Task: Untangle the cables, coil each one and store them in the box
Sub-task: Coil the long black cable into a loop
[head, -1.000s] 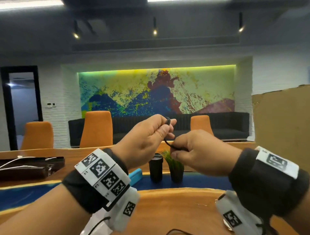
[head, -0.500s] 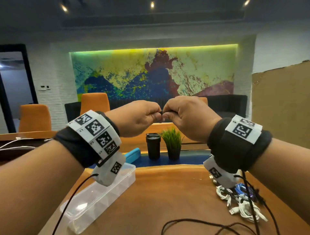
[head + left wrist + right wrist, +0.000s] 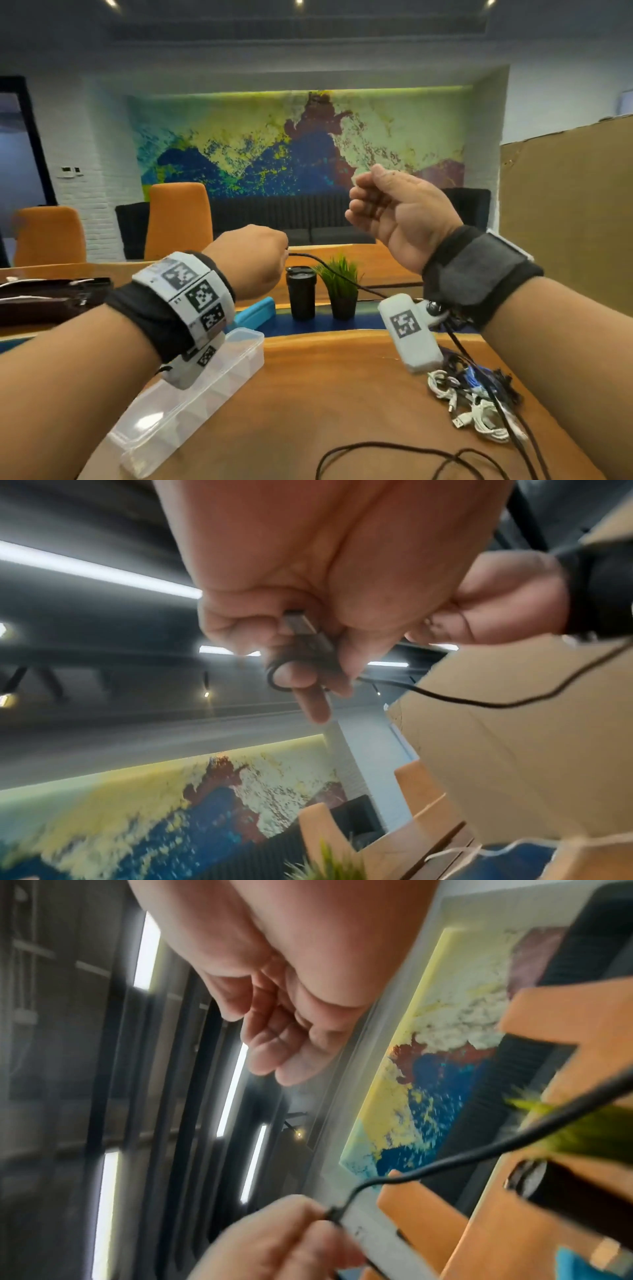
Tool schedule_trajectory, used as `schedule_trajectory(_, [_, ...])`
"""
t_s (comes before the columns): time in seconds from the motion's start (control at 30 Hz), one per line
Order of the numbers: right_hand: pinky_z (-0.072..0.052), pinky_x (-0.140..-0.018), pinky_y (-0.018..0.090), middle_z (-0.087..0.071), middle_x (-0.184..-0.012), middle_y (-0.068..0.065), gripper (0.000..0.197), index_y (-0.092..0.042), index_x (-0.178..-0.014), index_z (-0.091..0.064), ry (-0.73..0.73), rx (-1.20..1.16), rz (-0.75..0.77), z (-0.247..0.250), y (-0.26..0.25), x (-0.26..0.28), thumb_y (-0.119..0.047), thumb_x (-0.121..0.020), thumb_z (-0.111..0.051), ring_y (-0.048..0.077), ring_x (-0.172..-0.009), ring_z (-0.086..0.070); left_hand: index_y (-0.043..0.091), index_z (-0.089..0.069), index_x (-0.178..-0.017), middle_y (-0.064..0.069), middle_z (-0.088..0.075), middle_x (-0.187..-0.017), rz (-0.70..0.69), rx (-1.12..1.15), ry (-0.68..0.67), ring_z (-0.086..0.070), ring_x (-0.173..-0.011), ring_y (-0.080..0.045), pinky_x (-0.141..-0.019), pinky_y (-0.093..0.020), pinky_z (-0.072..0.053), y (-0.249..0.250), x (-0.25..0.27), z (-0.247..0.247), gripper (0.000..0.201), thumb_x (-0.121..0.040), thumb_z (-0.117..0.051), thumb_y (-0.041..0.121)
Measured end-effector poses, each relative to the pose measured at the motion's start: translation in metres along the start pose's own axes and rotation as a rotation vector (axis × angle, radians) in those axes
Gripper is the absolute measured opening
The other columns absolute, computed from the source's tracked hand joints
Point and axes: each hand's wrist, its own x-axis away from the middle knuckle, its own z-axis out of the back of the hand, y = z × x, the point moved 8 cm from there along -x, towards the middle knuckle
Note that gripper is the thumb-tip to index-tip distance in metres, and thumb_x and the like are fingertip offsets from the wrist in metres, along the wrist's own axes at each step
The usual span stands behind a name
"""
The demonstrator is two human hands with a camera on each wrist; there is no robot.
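Observation:
My left hand (image 3: 263,258) is held above the table and grips the plug end of a black cable (image 3: 310,257). In the left wrist view the metal USB plug (image 3: 298,623) lies under the thumb, and a small loop of cable wraps one finger. From there the cable sags right, passes behind my right wrist and trails onto the table (image 3: 394,448). Higher and to the right, my right hand (image 3: 366,202) has loosely curled fingers and holds nothing. A clear plastic compartment box (image 3: 191,394) lies below my left wrist. A tangle of white, blue and black cables (image 3: 476,401) sits at the right.
A black cup (image 3: 301,291) and a small potted plant (image 3: 342,291) stand mid-table, and a blue object (image 3: 257,310) lies to their left. A tall cardboard sheet (image 3: 568,222) stands at the right. A dark tray with white cables (image 3: 51,298) lies far left. Orange chairs line the far side.
Both hands pinched the black cable close together before. My right hand has let go and risen to the right. My left hand has dropped lower and still holds the plug end.

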Motion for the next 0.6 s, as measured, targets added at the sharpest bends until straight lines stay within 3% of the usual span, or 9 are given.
schedule_trajectory(0.07, [-0.056,-0.073,0.035,-0.059,-0.070,0.004,0.028,-0.007,-0.086,-0.060,0.132,-0.117,0.045,0.006,0.000,-0.005,-0.026,-0.102,-0.047,0.016,-0.063,-0.056,0.015,-0.059,-0.093,-0.002,-0.062,-0.094,-0.041,0.014,-0.008,-0.060,-0.089,-0.025,-0.078,-0.035,-0.049,0.008,-0.002,-0.003,0.029,-0.104,-0.038,0.030])
schedule_trajectory(0.13, [-0.055,-0.070,0.034,-0.057,-0.066,0.004,0.031,-0.008,-0.082,-0.058,0.220,-0.115,0.111,0.005,-0.003,-0.008,-0.029,-0.102,-0.047,0.016,-0.059,-0.054,0.014,-0.064,-0.096,0.001,-0.063,-0.093,-0.204,0.244,-0.097,-0.061,-0.090,-0.018,-0.078,-0.030,-0.047,0.035,-0.001,-0.012,0.028,-0.104,-0.042,0.030])
schedule_trajectory(0.23, [-0.055,-0.068,0.034,-0.055,-0.065,0.005,0.041,-0.008,-0.078,-0.057,0.143,-0.204,0.070,-0.014,0.006,-0.009,-0.036,-0.103,-0.042,0.016,-0.055,-0.052,0.013,-0.066,-0.097,0.001,-0.067,-0.092,-0.374,0.575,-0.246,-0.062,-0.086,-0.016,-0.076,-0.033,-0.051,0.073,0.004,-0.023,0.030,-0.100,-0.048,0.036])
schedule_trajectory(0.3, [-0.053,-0.066,0.035,-0.055,-0.067,0.007,0.037,-0.006,-0.080,-0.057,0.089,-0.052,0.106,-0.020,0.005,-0.010,-0.031,-0.103,-0.044,0.017,-0.056,-0.052,0.014,-0.064,-0.088,0.005,-0.065,-0.084,-0.303,0.511,-0.210,-0.058,-0.076,-0.009,-0.069,-0.028,-0.044,0.064,-0.005,-0.026,0.027,-0.102,-0.048,0.031])
schedule_trajectory(0.37, [-0.053,-0.064,0.038,-0.060,-0.070,0.011,0.031,0.001,-0.083,-0.062,-0.020,0.396,0.246,-0.027,-0.002,-0.009,-0.022,-0.100,-0.052,0.020,-0.059,-0.055,0.012,-0.068,-0.086,0.006,-0.066,-0.082,-0.158,0.521,-0.138,-0.053,-0.068,0.000,-0.063,-0.022,-0.041,0.038,-0.014,-0.023,0.025,-0.102,-0.050,0.020])
schedule_trajectory(0.43, [-0.055,-0.075,0.038,-0.070,-0.082,0.005,0.021,-0.004,-0.094,-0.072,-0.253,1.016,0.328,-0.039,0.014,-0.007,-0.022,-0.095,-0.061,0.014,-0.072,-0.063,0.004,-0.070,-0.088,-0.002,-0.064,-0.079,0.049,0.740,-0.110,-0.051,-0.062,-0.005,-0.057,-0.020,-0.040,0.007,-0.018,-0.022,0.022,-0.099,-0.053,0.014])
schedule_trajectory(0.5, [-0.052,-0.090,0.031,-0.071,-0.105,-0.004,0.025,-0.018,-0.116,-0.070,-0.431,1.402,0.260,-0.034,0.046,-0.004,-0.025,-0.093,-0.064,0.009,-0.095,-0.064,0.006,-0.066,-0.087,-0.004,-0.064,-0.078,0.266,1.105,-0.160,-0.048,-0.060,-0.009,-0.052,-0.022,-0.032,-0.015,-0.012,-0.029,0.022,-0.099,-0.051,0.016])
schedule_trajectory(0.53, [-0.050,-0.091,0.031,-0.069,-0.107,-0.005,0.027,-0.020,-0.120,-0.068,-0.424,1.440,0.264,-0.029,0.054,-0.005,-0.023,-0.094,-0.062,0.010,-0.097,-0.063,0.011,-0.063,-0.085,-0.002,-0.064,-0.078,0.331,1.297,-0.212,-0.046,-0.059,-0.008,-0.050,-0.021,-0.027,-0.018,-0.008,-0.033,0.023,-0.101,-0.048,0.019])
schedule_trajectory(0.6, [-0.051,-0.079,0.034,-0.066,-0.088,-0.004,0.018,-0.018,-0.107,-0.070,-0.288,1.290,0.324,-0.021,0.052,-0.007,-0.017,-0.097,-0.055,0.012,-0.080,-0.058,0.018,-0.057,-0.083,0.002,-0.063,-0.077,0.330,1.645,-0.303,-0.044,-0.057,-0.005,-0.050,-0.019,-0.024,-0.011,-0.002,-0.033,0.025,-0.103,-0.043,0.023])
